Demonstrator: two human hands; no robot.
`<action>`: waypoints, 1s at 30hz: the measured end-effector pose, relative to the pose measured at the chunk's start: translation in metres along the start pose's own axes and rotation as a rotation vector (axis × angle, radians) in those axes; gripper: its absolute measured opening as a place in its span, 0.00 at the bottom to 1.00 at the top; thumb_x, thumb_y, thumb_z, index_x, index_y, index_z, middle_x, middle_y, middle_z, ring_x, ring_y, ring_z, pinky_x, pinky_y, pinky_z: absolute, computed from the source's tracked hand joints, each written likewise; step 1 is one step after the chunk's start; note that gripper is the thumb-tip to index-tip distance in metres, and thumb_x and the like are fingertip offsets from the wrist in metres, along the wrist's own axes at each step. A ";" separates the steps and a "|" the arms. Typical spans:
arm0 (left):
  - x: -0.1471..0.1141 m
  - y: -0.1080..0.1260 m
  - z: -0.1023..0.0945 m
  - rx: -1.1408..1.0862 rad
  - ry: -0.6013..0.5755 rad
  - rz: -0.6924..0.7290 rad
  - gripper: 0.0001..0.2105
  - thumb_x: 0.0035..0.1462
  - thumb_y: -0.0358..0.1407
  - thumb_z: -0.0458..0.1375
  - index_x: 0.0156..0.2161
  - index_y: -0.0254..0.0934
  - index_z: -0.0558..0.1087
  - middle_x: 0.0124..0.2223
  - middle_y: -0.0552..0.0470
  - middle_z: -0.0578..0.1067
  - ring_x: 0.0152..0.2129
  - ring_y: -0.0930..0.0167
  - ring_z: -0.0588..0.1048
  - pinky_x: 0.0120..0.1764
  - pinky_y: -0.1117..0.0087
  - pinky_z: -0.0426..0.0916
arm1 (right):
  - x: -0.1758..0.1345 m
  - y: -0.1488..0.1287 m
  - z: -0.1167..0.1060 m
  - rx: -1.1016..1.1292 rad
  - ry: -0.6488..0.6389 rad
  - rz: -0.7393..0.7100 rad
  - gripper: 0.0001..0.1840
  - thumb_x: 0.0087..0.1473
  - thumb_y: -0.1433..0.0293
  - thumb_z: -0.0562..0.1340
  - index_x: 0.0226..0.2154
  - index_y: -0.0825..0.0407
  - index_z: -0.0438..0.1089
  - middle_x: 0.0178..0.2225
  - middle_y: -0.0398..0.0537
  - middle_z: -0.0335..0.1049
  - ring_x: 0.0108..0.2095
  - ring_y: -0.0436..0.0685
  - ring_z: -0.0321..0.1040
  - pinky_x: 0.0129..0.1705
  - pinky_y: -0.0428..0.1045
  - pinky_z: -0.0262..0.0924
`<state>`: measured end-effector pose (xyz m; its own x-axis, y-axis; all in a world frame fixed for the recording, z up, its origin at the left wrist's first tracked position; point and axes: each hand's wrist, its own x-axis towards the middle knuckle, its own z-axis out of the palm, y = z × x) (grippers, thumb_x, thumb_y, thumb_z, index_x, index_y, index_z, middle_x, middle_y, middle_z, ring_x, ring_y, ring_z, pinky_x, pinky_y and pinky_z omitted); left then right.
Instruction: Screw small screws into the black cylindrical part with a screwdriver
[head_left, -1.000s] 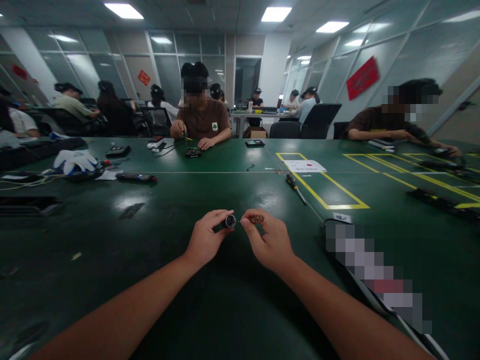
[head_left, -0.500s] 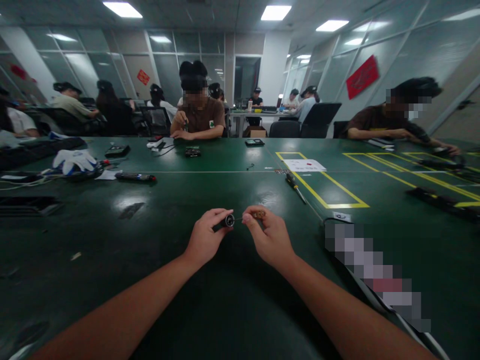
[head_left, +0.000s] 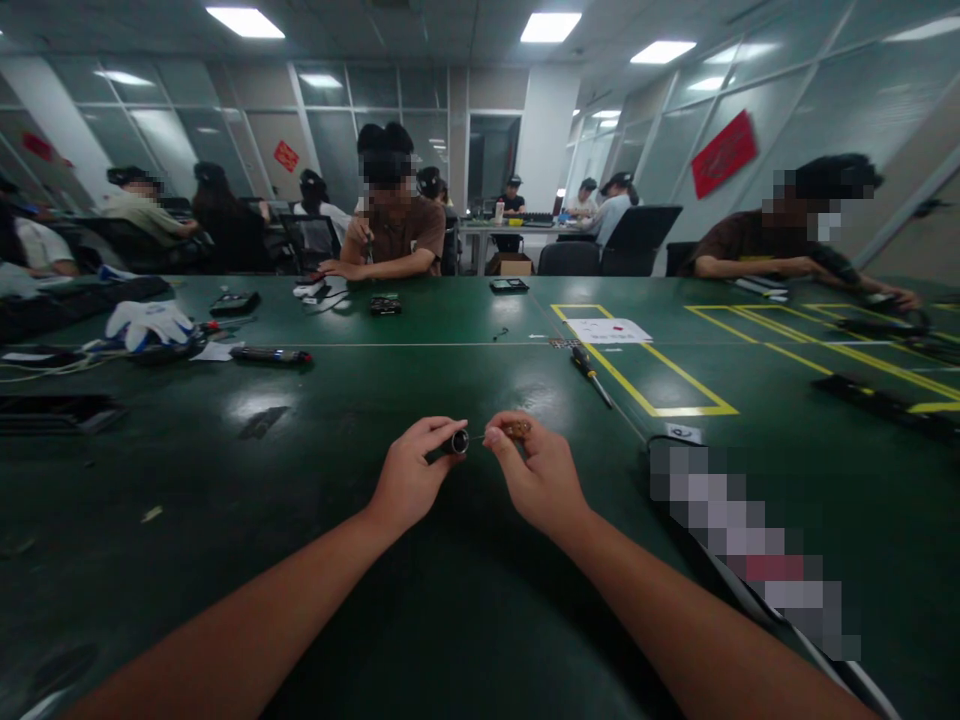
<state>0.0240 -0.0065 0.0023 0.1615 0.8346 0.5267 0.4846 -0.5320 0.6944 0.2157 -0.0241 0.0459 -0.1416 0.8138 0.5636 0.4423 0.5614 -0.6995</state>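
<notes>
At the far left of the tabletop (head_left: 480,620), a white glove (head_left: 154,325) was seen among cables and dark items, and to the right of it a dark pen-shaped tool (head_left: 270,355) was laid flat, touched by neither hand. Nearer the middle, a small black cylinder (head_left: 457,441) was grasped by the fingers of the left hand (head_left: 405,475), its round end turned toward the camera. Beside it a thin strand (head_left: 479,437) was visible in the gap between the hands; whether it was fastened to the cylinder could not be told. Across that gap, a small brown piece (head_left: 519,430) was grasped by the fingers of the right hand (head_left: 544,475) — partly covered by them. The work was judged to be midway: both pieces were already gripped, but a gap was left between them, and no finished result was shown. How much was left could not be read. Farther right, a screwdriver (head_left: 583,364) was set down beside yellow tape (head_left: 694,411) — held by neither hand.
</notes>
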 end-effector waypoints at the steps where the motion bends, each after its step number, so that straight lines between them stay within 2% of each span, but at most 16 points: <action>1: 0.000 0.000 0.000 -0.004 0.003 0.003 0.19 0.58 0.26 0.62 0.54 0.44 0.77 0.52 0.49 0.78 0.49 0.65 0.76 0.55 0.57 0.71 | 0.000 0.000 0.000 -0.012 0.002 -0.002 0.08 0.65 0.65 0.59 0.36 0.50 0.72 0.29 0.43 0.76 0.29 0.54 0.73 0.33 0.48 0.62; 8: 0.001 0.000 0.001 -0.007 0.004 -0.018 0.20 0.57 0.25 0.62 0.53 0.44 0.78 0.51 0.49 0.78 0.49 0.66 0.77 0.55 0.58 0.71 | 0.000 0.002 -0.002 -0.043 0.017 -0.006 0.09 0.65 0.65 0.58 0.36 0.50 0.72 0.30 0.44 0.77 0.31 0.55 0.75 0.35 0.48 0.62; 17: 0.001 0.001 0.000 0.008 0.019 -0.043 0.20 0.55 0.23 0.63 0.52 0.42 0.78 0.51 0.49 0.78 0.49 0.66 0.77 0.55 0.58 0.70 | -0.001 0.002 -0.005 -0.040 0.124 -0.030 0.09 0.66 0.64 0.58 0.38 0.49 0.70 0.29 0.43 0.75 0.30 0.54 0.74 0.35 0.49 0.63; 23: 0.001 0.000 0.000 0.011 0.003 -0.047 0.21 0.55 0.23 0.62 0.53 0.43 0.78 0.51 0.49 0.78 0.49 0.65 0.77 0.55 0.57 0.71 | 0.000 0.001 -0.003 -0.050 0.024 -0.041 0.08 0.66 0.65 0.59 0.38 0.49 0.71 0.30 0.44 0.77 0.31 0.55 0.75 0.36 0.49 0.64; 30: 0.002 -0.004 0.001 0.010 0.014 -0.061 0.20 0.56 0.25 0.63 0.52 0.44 0.78 0.52 0.49 0.78 0.50 0.64 0.77 0.57 0.54 0.70 | 0.000 0.001 -0.004 -0.072 0.055 -0.020 0.09 0.66 0.64 0.58 0.37 0.49 0.71 0.29 0.44 0.76 0.31 0.55 0.75 0.35 0.49 0.63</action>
<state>0.0229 -0.0027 0.0001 0.1193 0.8634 0.4902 0.5019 -0.4784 0.7206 0.2201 -0.0241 0.0469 -0.1026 0.7919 0.6020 0.5026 0.5635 -0.6557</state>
